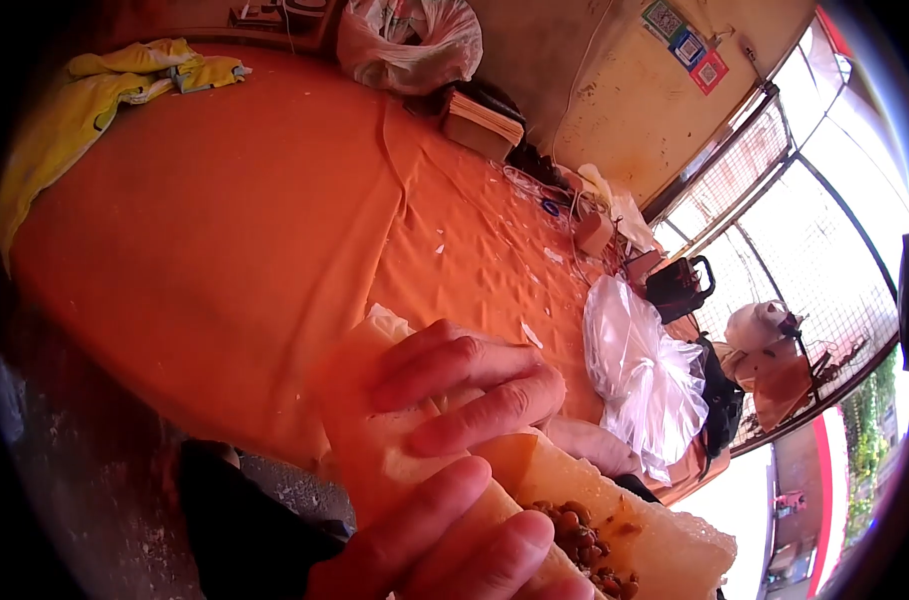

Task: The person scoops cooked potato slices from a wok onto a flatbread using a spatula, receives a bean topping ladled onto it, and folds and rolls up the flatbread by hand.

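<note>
A pale, floppy sheet like a flatbread or wrapper spans the lower middle, folded lengthwise. Brown and reddish bean-like bits lie in its fold near the bottom. From the right, my right hand curls its fingers over the upper part of the sheet. My left hand comes in from the bottom edge, its fingers bent over the lower part beside the filling. Both hands grip the sheet; their thumbs are hidden.
An orange cloth covers the table, with white scraps scattered on it. Yellow cloth lies at the left edge. Plastic bags, a thick book-like block and a black handled object stand along the wall side, near a mesh window.
</note>
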{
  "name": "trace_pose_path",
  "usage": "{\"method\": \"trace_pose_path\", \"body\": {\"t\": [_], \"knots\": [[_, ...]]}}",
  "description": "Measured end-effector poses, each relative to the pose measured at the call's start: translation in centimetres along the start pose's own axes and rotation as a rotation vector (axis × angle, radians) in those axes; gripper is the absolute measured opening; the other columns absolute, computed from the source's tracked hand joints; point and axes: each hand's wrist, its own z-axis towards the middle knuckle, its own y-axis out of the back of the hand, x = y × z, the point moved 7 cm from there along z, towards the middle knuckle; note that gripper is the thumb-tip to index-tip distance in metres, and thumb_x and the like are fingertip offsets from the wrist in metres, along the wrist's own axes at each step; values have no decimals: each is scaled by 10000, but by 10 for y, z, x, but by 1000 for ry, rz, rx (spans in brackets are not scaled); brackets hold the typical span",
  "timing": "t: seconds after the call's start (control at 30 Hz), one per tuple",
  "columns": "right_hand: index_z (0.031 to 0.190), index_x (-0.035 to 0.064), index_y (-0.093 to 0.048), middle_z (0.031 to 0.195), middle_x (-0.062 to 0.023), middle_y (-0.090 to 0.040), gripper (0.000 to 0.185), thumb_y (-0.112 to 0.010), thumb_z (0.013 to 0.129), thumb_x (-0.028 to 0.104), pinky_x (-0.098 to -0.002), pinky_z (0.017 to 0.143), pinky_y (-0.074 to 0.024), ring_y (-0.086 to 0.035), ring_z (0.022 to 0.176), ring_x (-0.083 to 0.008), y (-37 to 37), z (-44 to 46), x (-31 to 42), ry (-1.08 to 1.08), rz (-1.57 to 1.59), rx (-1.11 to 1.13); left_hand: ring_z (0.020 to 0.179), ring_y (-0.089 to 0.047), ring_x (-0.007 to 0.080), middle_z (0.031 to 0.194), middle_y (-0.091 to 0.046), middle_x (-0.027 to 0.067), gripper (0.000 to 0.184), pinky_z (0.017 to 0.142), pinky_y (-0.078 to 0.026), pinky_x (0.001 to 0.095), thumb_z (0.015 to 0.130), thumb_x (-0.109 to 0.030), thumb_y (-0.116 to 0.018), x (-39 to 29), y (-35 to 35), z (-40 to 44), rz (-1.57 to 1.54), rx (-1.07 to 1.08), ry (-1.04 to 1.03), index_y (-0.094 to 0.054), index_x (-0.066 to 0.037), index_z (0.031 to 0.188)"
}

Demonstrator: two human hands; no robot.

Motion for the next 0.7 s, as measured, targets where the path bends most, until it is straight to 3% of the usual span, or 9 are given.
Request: {"method": "trace_pose_path", "body": {"t": [0.1,0.2,0.6,0.63,0.67,0.7], "knots": [[1013,-36,-728,1035,-261,-676,288,-727,914,235,-465,768,-548,-674,931,-397,0,-1,0,-4,37,-70,750,-686,221,948,-695,117,188,671,-590,285,1041,-31,-430,3,-3,0,-30,5,17,-590,-18,1140],[1012,-31,-731,1034,-258,-676,284,-729,910,234,-458,766,-547,-673,929,-395,1,8,1,-14,-23,16,739,-687,219,937,-702,117,199,667,-592,282,1048,-34,-419,1,-3,-1,-49,0,26,-594,-19,1142],[1018,-29,-733,1035,-242,-680,276,-744,878,209,-440,772,-547,-675,933,-376,4,-9,-9,-251,-174,6,695,-688,212,894,-728,119,248,648,-597,270,1077,-44,-373,2,18,-4,-190,-65,27,-609,-23,1153],[1018,-29,-733,1035,-241,-680,276,-745,876,207,-439,773,-547,-676,933,-374,4,-10,-10,-264,-179,4,691,-688,211,891,-731,120,252,647,-598,270,1080,-45,-369,5,16,-5,-386,-81,44,-610,-23,1154],[1019,-29,-733,1035,-240,-681,275,-746,873,205,-437,773,-547,-676,934,-373,5,-11,-10,-273,-181,4,687,-688,211,887,-733,120,257,645,-598,269,1082,-46,-366,9,8,-6,-990,-129,76,-611,-24,1154],[1019,-28,-733,1035,-239,-681,275,-747,870,203,-436,774,-547,-676,934,-371,5,-11,-11,-282,-185,3,683,-688,210,883,-735,120,261,644,-599,268,1084,-47,-362,8,-6,-7,-1921,-155,50,-612,-24,1155]]}}
